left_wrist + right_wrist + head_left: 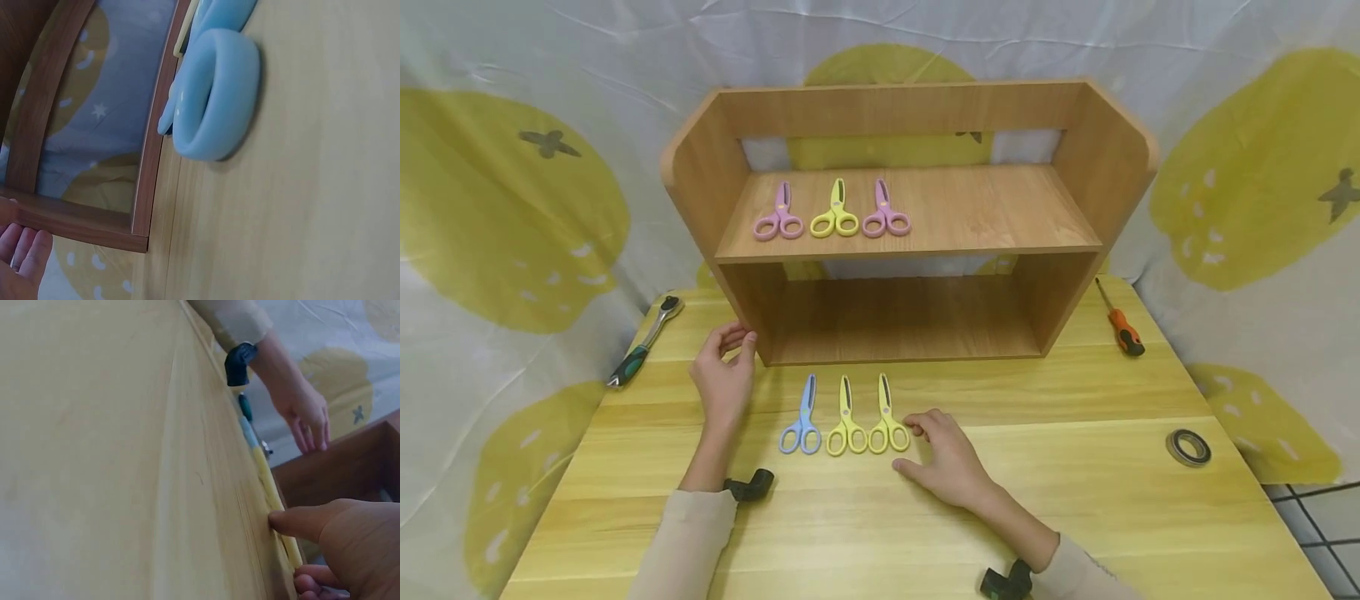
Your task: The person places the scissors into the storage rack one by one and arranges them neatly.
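My left hand (724, 375) is at the lower left side panel of a wooden two-tier shelf (910, 250), fingertips at the panel's front edge. Its fingers (28, 250) look loosely bent, without a grip. On the table in front lie blue scissors (806, 421) and two pairs of yellow scissors: the middle pair (846, 425) and the right-hand pair (886, 421). My right hand (947, 462) is beside the right-hand pair's handle, thumb and fingers spread apart. Whether its fingertips touch the handle cannot be told. Large blue handle loops (215, 100) fill the left wrist view's top.
On the upper board lie left pink scissors (781, 215), yellow scissors (835, 212) and right pink scissors (884, 212). A ratchet wrench (646, 342) lies left of the shelf. To the right are a screwdriver (1122, 323) and a roll of tape (1188, 447). Patterned cloth hangs behind.
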The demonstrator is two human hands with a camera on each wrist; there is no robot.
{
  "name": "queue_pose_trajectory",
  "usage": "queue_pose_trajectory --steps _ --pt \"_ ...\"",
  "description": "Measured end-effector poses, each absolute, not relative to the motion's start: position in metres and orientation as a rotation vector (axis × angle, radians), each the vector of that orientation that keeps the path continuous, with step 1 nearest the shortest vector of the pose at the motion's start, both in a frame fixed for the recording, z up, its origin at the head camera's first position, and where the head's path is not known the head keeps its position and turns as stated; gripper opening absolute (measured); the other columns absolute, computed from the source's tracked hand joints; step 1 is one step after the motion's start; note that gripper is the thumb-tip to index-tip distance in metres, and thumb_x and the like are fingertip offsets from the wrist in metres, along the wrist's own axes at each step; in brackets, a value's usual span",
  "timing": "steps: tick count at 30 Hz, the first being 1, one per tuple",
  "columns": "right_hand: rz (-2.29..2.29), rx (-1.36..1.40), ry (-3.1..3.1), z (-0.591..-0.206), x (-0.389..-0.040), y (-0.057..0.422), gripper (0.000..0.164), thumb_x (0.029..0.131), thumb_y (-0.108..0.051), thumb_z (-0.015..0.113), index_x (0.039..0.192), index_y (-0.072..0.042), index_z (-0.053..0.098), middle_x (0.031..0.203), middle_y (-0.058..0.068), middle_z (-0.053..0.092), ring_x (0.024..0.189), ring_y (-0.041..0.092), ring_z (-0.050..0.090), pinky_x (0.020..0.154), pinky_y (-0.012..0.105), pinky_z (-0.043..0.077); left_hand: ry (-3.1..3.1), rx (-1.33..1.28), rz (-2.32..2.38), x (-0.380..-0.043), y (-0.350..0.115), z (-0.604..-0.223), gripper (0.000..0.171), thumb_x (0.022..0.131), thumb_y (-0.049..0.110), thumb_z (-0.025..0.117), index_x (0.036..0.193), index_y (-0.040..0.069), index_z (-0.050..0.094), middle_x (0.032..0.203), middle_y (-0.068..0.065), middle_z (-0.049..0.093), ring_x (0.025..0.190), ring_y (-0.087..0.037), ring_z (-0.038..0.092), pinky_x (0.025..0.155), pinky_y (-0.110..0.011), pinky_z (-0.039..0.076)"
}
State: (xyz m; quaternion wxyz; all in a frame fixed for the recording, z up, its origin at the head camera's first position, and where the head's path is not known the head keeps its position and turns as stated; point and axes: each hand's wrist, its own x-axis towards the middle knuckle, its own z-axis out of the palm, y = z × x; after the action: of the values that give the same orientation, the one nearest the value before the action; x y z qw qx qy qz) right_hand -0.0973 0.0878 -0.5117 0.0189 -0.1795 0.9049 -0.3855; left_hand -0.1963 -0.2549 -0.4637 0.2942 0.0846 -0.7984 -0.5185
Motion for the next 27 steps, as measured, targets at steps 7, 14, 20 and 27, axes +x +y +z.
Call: queue_pose_trajectory --steps 7,14,20,27 --pt "-1.234 -0.500 2.882 -0.513 -0.096 0.081 0.042 0.085 -0.029 0.086 0.121 -0.012 0.073 0.104 -0.005 0.063 0.095 0.008 0.054 0.080 0.027 0.051 -2.109 0.243 -1.404 -0.195 -0.253 -0.465 0.024 0.097 0.018 0.073 0.119 0.007 0.072 0.110 -0.011 0.077 0.099 -0.012 0.071 0.079 -0.012 0.059" --pt "-1.264 -0.403 2.898 -0.512 -0.094 0.077 0.034 0.083 -0.023 0.083 0.114 -0.011 0.073 0.098 -0.007 0.064 0.093 0.009 0.055 0.082 0.030 0.053 -2.124 0.261 -1.386 -0.195 -0.256 -0.465 0.023 0.098 0.021 0.072 0.118 0.008 0.072 0.108 -0.008 0.077 0.098 -0.007 0.070 0.079 -0.010 0.058" --pt "-1.322 -0.317 2.853 -0.507 -0.091 0.076 0.032 0.081 -0.019 0.080 0.112 -0.014 0.072 0.095 -0.008 0.068 0.091 0.009 0.058 0.082 0.030 0.053 -2.122 0.261 -1.379 -0.193 -0.255 -0.465 0.023 0.098 0.020 0.073 0.117 0.008 0.073 0.108 -0.009 0.077 0.096 -0.005 0.069 0.077 -0.009 0.057" --pt "-1.462 -0.325 2.758 -0.504 -0.094 0.079 0.030 0.081 -0.009 0.077 0.110 -0.011 0.071 0.084 -0.012 0.073 0.075 0.006 0.060 0.067 0.020 0.052 -2.121 0.253 -1.371 -0.196 -0.253 -0.464 0.025 0.098 0.021 0.072 0.119 0.007 0.072 0.110 -0.011 0.077 0.097 -0.007 0.070 0.079 -0.011 0.059"
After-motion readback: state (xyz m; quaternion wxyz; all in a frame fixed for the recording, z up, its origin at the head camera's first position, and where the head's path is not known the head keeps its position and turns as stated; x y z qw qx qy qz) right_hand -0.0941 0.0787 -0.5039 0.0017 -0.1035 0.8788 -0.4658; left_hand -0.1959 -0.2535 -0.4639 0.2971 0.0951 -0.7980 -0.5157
